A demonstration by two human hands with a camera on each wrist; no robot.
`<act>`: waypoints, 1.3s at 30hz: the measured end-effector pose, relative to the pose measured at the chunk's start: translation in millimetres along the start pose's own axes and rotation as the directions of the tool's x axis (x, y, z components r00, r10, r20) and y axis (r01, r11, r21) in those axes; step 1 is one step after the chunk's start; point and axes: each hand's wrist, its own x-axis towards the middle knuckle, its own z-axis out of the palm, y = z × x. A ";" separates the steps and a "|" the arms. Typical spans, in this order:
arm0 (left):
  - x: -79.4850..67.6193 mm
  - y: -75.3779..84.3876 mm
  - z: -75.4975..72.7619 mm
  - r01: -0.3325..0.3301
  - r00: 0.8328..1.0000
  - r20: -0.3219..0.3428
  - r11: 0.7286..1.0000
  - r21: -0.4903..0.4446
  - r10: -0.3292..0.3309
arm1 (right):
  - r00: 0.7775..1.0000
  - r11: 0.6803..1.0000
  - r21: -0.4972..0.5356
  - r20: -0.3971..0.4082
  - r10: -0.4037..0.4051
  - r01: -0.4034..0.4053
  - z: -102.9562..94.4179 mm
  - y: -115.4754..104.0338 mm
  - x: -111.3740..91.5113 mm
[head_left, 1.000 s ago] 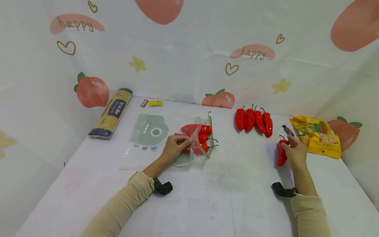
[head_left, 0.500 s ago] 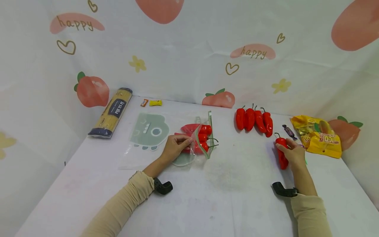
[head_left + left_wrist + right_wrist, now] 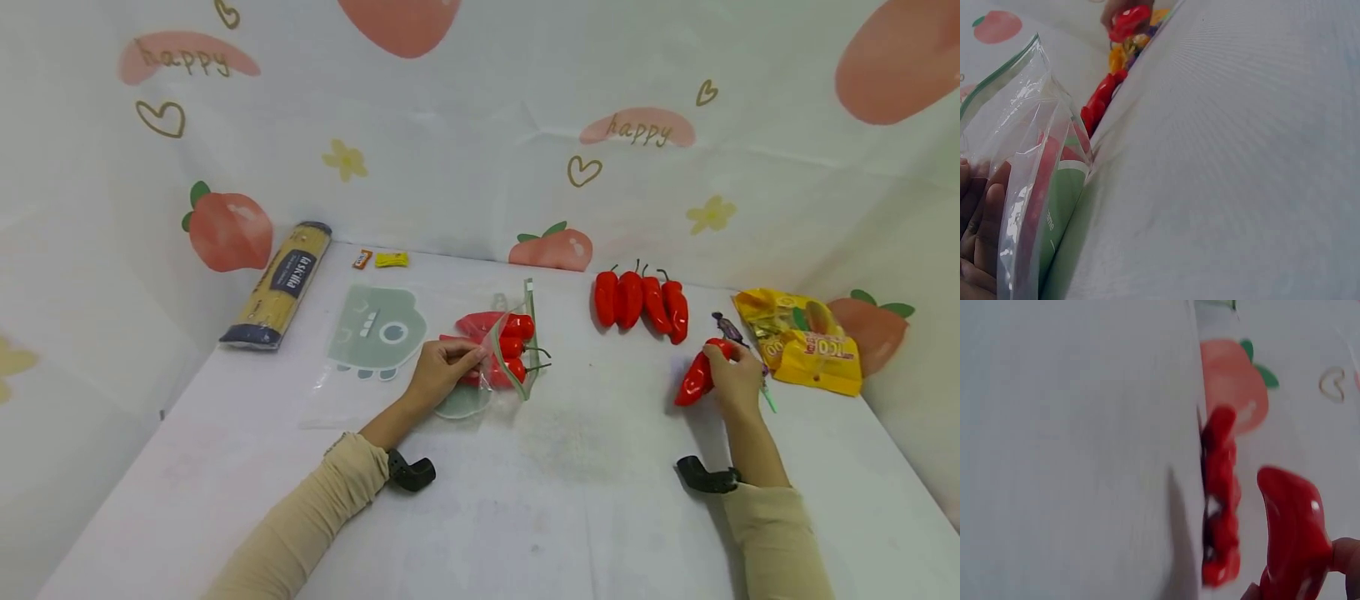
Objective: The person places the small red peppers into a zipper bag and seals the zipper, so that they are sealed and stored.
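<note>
My left hand (image 3: 441,372) pinches the upper film of a clear zip bag (image 3: 352,392) with a green cartoon print, lifting its mouth, which faces right. Inside the bag lie several red peppers (image 3: 517,325), their stems poking toward the opening. In the left wrist view the raised film of the bag (image 3: 1029,125) stands beside the fingers. Over at the right, my right hand (image 3: 738,383) grips one red pepper (image 3: 695,382) by its stem end, the tip pointing down and left. The right wrist view shows this pepper (image 3: 1294,531) held above the table.
A row of several red peppers (image 3: 641,304) lies at the back. Behind my right hand are a yellow candy bag (image 3: 817,350) and a purple-wrapped candy (image 3: 727,327). Two small candies (image 3: 392,260) and a spaghetti pack (image 3: 279,287) lie back left.
The pepper in my right hand has turned from upright, stem up, to slanted with its tip toward the left, and looks raised. My left hand keeps its hold on the bag.
</note>
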 end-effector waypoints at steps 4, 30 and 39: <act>-1.0 3.0 -0.8 -0.002 1.000 -0.006 1.000 0.004 0.002 | 0.996 0.984 0.170 0.069 -0.057 0.044 29.2 -25.3 -16.1; 4.4 -17.4 -2.8 0.001 1.000 0.005 0.999 -0.054 -0.001 | 0.941 0.860 0.501 0.329 -0.086 -0.097 171.0 -67.9 -27.4; 4.6 -22.7 -2.3 -0.022 1.000 0.012 0.999 -0.041 0.022 | 0.943 0.929 0.346 0.245 -0.225 0.131 197.8 -71.8 -29.2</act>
